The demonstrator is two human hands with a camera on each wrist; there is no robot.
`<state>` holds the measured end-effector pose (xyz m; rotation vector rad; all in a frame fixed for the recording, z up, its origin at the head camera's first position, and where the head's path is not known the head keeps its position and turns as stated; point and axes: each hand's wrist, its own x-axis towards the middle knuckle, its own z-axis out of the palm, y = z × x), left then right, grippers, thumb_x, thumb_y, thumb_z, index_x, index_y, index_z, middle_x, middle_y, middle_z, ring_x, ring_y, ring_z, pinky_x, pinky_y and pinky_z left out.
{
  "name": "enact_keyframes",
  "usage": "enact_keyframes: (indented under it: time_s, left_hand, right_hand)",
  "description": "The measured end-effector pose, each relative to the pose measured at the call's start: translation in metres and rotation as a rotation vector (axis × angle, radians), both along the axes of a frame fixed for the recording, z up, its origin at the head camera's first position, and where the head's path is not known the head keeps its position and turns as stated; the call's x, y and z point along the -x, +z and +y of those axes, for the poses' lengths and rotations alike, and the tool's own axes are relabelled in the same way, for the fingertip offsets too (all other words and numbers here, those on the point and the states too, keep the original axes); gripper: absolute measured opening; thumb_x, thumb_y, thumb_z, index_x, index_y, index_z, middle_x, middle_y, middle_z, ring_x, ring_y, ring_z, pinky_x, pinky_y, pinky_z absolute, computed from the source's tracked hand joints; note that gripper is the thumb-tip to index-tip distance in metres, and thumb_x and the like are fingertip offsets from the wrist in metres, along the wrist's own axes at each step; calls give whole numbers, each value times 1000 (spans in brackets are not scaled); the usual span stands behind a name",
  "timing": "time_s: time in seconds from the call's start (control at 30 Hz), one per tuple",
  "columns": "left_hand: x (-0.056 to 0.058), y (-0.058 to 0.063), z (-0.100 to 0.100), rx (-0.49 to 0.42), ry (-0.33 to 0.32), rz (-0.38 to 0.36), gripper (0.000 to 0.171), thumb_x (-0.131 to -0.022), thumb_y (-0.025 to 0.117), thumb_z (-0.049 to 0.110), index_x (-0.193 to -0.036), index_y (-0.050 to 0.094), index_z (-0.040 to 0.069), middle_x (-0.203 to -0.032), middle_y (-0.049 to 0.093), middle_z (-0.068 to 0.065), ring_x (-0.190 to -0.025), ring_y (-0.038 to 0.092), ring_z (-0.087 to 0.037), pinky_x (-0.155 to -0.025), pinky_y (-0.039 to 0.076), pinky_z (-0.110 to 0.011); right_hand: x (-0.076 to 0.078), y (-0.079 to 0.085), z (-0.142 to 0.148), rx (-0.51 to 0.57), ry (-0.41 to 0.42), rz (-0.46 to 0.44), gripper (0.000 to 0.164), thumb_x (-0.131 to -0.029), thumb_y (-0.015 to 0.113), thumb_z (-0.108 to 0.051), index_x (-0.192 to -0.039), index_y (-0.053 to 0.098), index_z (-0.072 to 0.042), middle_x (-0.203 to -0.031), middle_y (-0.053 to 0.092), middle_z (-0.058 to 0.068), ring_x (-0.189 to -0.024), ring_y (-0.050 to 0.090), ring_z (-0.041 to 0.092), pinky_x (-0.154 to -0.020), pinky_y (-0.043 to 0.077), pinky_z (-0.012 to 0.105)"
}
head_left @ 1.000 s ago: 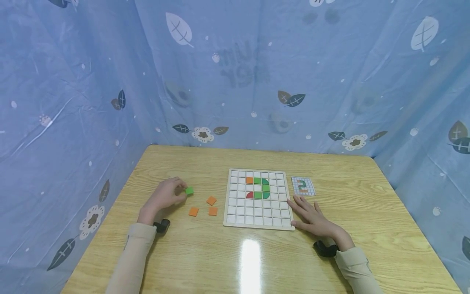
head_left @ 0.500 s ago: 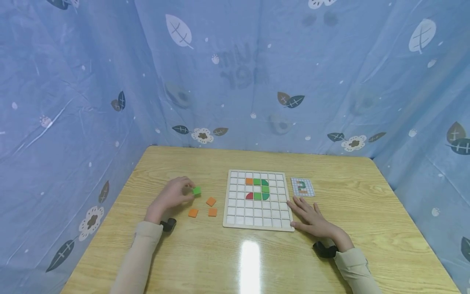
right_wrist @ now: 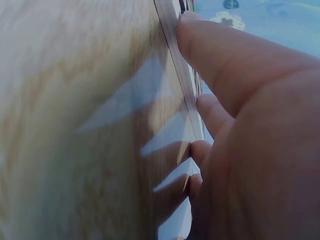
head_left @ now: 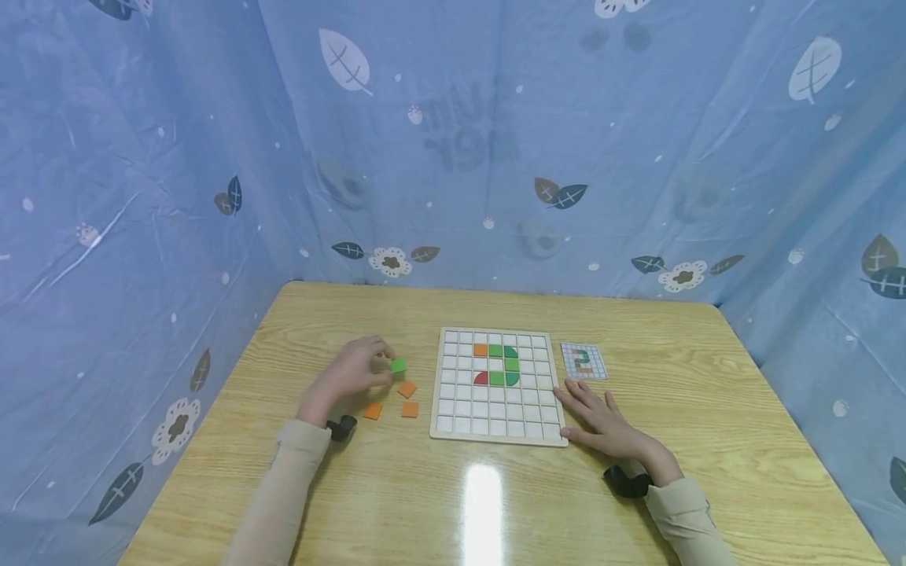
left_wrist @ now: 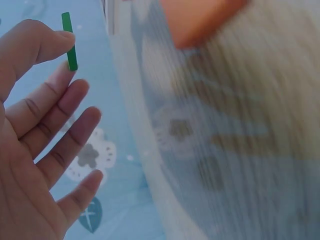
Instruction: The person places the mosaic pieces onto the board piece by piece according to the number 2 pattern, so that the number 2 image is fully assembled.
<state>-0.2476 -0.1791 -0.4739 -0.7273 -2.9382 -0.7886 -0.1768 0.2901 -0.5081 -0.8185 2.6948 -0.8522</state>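
Sleeves (head_left: 283,487): both beige, cuffs at wrists, w/ a black wrist cam (head_left: 343,428) by each.
Right hand (head_left: 602,420): gripping nothing, fingers straight & spread; fingertips touching R edge of the board (head_left: 463,409), thumb at its near R corner.
Orange tiles (head_left: 410,409): 3 sq. pcs lying on the surface (head_left: 382,487), L of board, near each other but apart; 1 turned cornerwise.
Board: flat, pale rim, white grid cells. Pcs in far half: orange sq., green sq. & dk green quarter-round in 1 row; green sq. next row at R; then red quarter-round (head_left: 481,378), green sq., dk green quarter-round.
Left hand (head_left: 350,369): thumb + index pinching the green tile (head_left: 399,365); other 3 fingers extended & spread, per L wrist view.
Green tile: held just beyond the orange pcs, L of board, apart from it; edge-on in L wrist view.
Card (head_left: 583,361): small, printed grid w/ a "2"-like shape; on surface, just R of board's far part.
Curtain (head_left: 453,157): blue, leaf & flower prints, behind surface & at both sides.
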Motion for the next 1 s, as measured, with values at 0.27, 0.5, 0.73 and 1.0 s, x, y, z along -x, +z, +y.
enact_keyframes:
  time_s: [0.27,0.5,0.73,1.0]
  left_hand:
    - [2,1,16,-11,-41,0,27,-75,71,19,-101,65,17,-102,61,5,-101,55,-16,-91,46,-38]
    - [5,-1,30,-22,-91,18,23,-77,70,20,-99,66,15,-99,62,5,-96,56,-13,-89,46,-35]
    - [7,-3,43,-13,-120,3,25,-77,68,20,-102,65,17,-102,61,6,-101,55,-13,-92,44,-34]
    - [7,-1,59,-17,-166,17,25,-75,70,18,-100,65,15,-99,62,5,-96,55,-12,-91,44,-32]
  right_hand:
    - [0,-3,0,1,-2,10,67,-91,57,-32,-147,26,-13,-153,13,20,-138,4,45,-100,-8,69]
    - [1,-3,1,-6,-4,12,67,-91,56,-33,-147,25,-14,-153,12,19,-138,4,45,-100,-8,69]
    - [1,-2,1,-5,-3,11,67,-91,56,-33,-147,25,-14,-153,12,19,-138,4,45,-100,-7,69]
    - [1,-2,0,-7,-7,14,67,-91,56,-33,-147,26,-14,-153,13,19,-138,4,45,-100,-7,70]
